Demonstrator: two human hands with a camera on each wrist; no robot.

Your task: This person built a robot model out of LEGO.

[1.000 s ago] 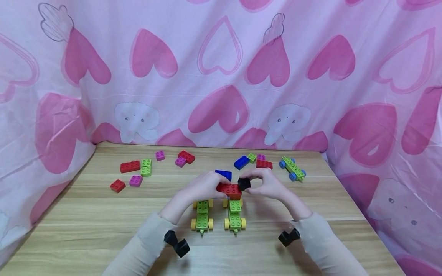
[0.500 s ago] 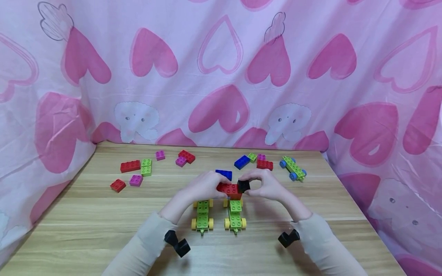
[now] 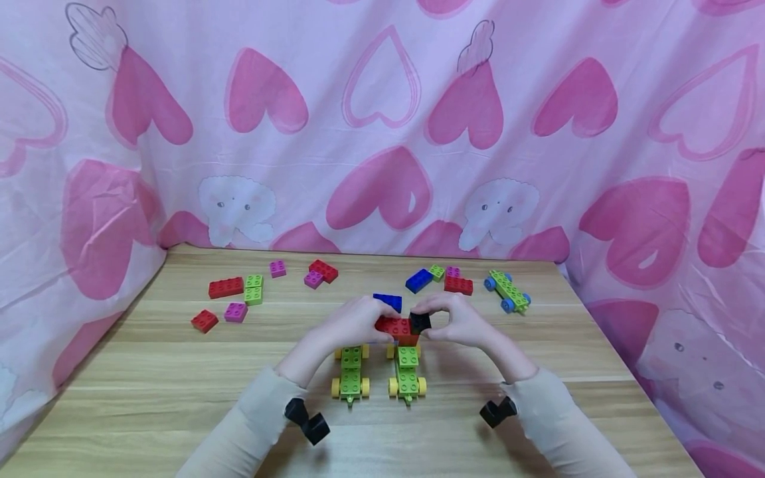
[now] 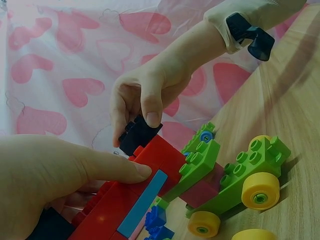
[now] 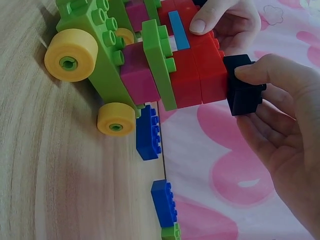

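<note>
Two lime green wheeled bases with yellow wheels stand side by side, the left base (image 3: 350,375) and the right base (image 3: 408,378). A structure of stacked red bricks (image 4: 155,157) sits above them, raised on pink and lime green bricks, with a flat light blue piece (image 4: 145,202) on its near side. My left hand (image 3: 358,318) grips the red bricks, thumb on the near face and fingers behind. My right hand (image 3: 459,320) pinches a black brick (image 5: 242,85) between thumb and fingers, right at the top of the red bricks' right end. Another black brick (image 4: 50,225) is partly hidden by my left hand.
A blue brick (image 3: 387,303) lies just behind the hands, another blue brick (image 3: 419,281) farther back. Loose red, pink and lime green bricks lie at the back left. A lime green base with blue wheels (image 3: 507,292) stands at the right. A heart-patterned cloth (image 3: 382,133) hangs behind the table.
The black brick and my right hand have shifted very slightly left and lower against the red bricks. My left hand keeps its place.
</note>
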